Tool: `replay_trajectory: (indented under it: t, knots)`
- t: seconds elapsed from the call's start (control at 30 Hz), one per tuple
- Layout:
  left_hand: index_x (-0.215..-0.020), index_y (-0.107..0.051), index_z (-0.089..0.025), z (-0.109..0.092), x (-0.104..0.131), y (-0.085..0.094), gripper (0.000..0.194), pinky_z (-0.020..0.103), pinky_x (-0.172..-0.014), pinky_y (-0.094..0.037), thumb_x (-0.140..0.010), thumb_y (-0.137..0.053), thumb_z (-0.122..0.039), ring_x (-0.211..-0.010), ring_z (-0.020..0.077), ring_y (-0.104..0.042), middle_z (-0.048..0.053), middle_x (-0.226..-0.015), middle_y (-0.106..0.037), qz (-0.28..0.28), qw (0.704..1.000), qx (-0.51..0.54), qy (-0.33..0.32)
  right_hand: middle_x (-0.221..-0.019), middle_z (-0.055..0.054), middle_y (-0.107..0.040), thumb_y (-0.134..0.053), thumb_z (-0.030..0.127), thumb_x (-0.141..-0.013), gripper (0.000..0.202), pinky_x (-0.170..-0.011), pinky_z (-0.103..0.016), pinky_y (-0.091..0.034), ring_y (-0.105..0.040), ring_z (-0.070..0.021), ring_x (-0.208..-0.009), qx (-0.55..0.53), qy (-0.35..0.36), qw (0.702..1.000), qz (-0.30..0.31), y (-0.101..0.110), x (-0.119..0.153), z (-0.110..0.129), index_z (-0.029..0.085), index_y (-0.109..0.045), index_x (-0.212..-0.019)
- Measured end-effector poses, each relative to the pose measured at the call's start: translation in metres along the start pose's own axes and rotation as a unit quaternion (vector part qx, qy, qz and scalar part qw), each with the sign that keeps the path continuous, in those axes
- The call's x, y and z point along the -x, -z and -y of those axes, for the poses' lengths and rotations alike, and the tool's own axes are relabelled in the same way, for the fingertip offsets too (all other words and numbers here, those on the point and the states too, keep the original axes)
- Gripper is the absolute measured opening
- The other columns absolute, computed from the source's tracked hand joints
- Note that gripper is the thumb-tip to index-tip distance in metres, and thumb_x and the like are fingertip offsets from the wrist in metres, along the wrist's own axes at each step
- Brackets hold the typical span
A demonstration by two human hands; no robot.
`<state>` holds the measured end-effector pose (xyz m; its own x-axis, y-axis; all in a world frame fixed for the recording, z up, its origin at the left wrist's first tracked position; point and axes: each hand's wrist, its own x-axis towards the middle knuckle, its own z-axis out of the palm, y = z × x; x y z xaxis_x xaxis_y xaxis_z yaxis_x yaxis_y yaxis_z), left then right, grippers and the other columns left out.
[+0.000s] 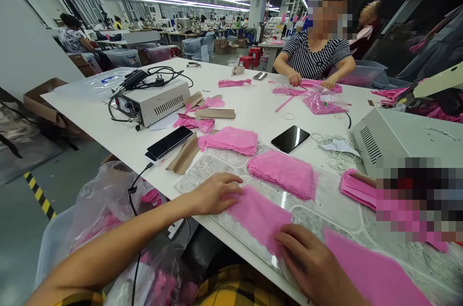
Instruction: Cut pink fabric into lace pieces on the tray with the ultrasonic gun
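Observation:
A flat pink fabric piece point(260, 214) lies on the marbled mat near the table's front edge. At its left end rests my left hand point(217, 193), fingers stretched out over the cloth. My right hand point(307, 253) is at the right end, its fingers bent together on the fabric's edge; the thumb is hidden. Just beyond the piece sits a thick stack of pink lace-edged pieces point(282, 173), with another pink stack point(231, 140) behind it to the left. A larger pink cloth point(372, 267) spreads out right of my right hand.
A black phone point(290, 139) lies past the stacks, a power unit point(155, 103) with cables at the left. At right stand a grey box point(408, 137) and loose bands point(338, 151). Across the table, a person point(314, 55) handles pink pieces.

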<state>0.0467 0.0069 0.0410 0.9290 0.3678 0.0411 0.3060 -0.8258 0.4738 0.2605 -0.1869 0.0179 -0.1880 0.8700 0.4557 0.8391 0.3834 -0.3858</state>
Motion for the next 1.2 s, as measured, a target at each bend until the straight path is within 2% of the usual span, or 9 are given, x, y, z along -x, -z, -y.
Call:
replay_trajectory:
  t: [0.07, 0.13, 0.27, 0.4, 0.57, 0.8, 1.0, 1.2]
  knots:
    - [-0.116, -0.064, -0.022, 0.007, 0.015, -0.001, 0.025, 0.039, -0.108, -0.035, -0.094, -0.052, -0.026, -0.124, 0.0240, -0.051, 0.009, -0.134, -0.056, -0.001, 0.998, -0.024, -0.058, -0.092, -0.007, -0.064, -0.045, 0.014, -0.092, 0.019, -0.068, -0.025, -0.058, -0.066, -0.0157, -0.081, 0.003, -0.011, 1.000, -0.011, 0.003, 0.004, -0.003, 0.022, -0.061, -0.099]
    - [-0.119, -0.063, -0.022, 0.013, 0.026, -0.003, 0.028, 0.045, -0.109, -0.031, -0.098, -0.046, -0.028, -0.127, 0.0263, -0.048, 0.010, -0.135, -0.056, -0.010, 0.994, -0.068, -0.087, -0.093, -0.007, -0.064, -0.045, 0.014, -0.092, 0.020, -0.067, -0.024, -0.058, -0.065, -0.0152, -0.081, 0.014, -0.022, 0.999, -0.022, 0.006, 0.007, -0.007, 0.021, -0.061, -0.101]
    - [-0.114, -0.065, -0.021, 0.017, 0.036, -0.006, 0.028, 0.045, -0.110, -0.029, -0.100, -0.041, -0.028, -0.123, 0.0235, -0.052, 0.010, -0.128, -0.061, -0.044, 0.988, -0.123, -0.082, -0.095, -0.008, -0.063, -0.045, 0.013, -0.092, 0.023, -0.067, -0.025, -0.058, -0.065, -0.0153, -0.083, 0.046, -0.026, 0.998, -0.042, 0.007, 0.004, -0.013, 0.021, -0.062, -0.105]
    - [-0.106, -0.067, -0.019, 0.012, 0.031, -0.008, 0.029, 0.041, -0.111, -0.032, -0.100, -0.041, -0.027, -0.118, 0.0207, -0.057, 0.010, -0.123, -0.064, -0.077, 0.984, -0.126, -0.096, -0.095, -0.008, -0.064, -0.046, 0.013, -0.091, 0.022, -0.070, -0.028, -0.058, -0.064, -0.0165, -0.084, 0.063, -0.033, 0.997, -0.042, 0.004, -0.005, -0.016, 0.021, -0.063, -0.104]
    - [-0.130, -0.056, -0.019, 0.009, 0.021, -0.017, 0.036, 0.048, -0.115, -0.026, -0.099, -0.044, -0.034, -0.133, 0.0274, -0.043, 0.012, -0.140, -0.052, -0.036, 0.982, -0.130, -0.130, -0.099, -0.009, -0.064, -0.047, 0.016, -0.090, 0.023, -0.071, -0.033, -0.058, -0.064, -0.0199, -0.086, 0.088, -0.043, 0.995, -0.028, 0.001, -0.007, -0.021, 0.020, -0.064, -0.105]
    - [-0.138, -0.049, -0.024, 0.005, 0.022, -0.026, 0.043, 0.053, -0.116, -0.019, -0.098, -0.048, -0.037, -0.139, 0.0298, -0.034, 0.011, -0.149, -0.040, -0.016, 0.984, -0.132, -0.120, -0.101, -0.009, -0.064, -0.047, 0.018, -0.091, 0.024, -0.072, -0.034, -0.057, -0.063, -0.0198, -0.086, 0.115, -0.047, 0.992, -0.026, 0.000, -0.007, -0.023, 0.020, -0.064, -0.107]
    - [-0.144, -0.040, -0.029, -0.004, 0.023, -0.028, 0.055, 0.057, -0.116, -0.010, -0.094, -0.053, -0.045, -0.142, 0.0324, -0.027, 0.009, -0.154, -0.031, 0.035, 0.984, -0.126, -0.120, -0.107, -0.011, -0.065, -0.048, 0.017, -0.091, 0.025, -0.078, -0.039, -0.057, -0.062, -0.0225, -0.095, 0.135, -0.048, 0.989, -0.023, -0.001, -0.005, -0.024, 0.020, -0.066, -0.108]
    - [-0.147, -0.033, -0.035, -0.005, 0.022, -0.028, 0.059, 0.057, -0.116, -0.005, -0.093, -0.054, -0.049, -0.143, 0.0314, -0.024, 0.007, -0.156, -0.024, 0.035, 0.979, -0.144, -0.138, -0.112, -0.010, -0.066, -0.049, 0.015, -0.090, 0.029, -0.083, -0.040, -0.057, -0.062, -0.0232, -0.103, 0.115, -0.023, 0.993, -0.027, 0.001, 0.001, -0.016, 0.020, -0.064, -0.114]
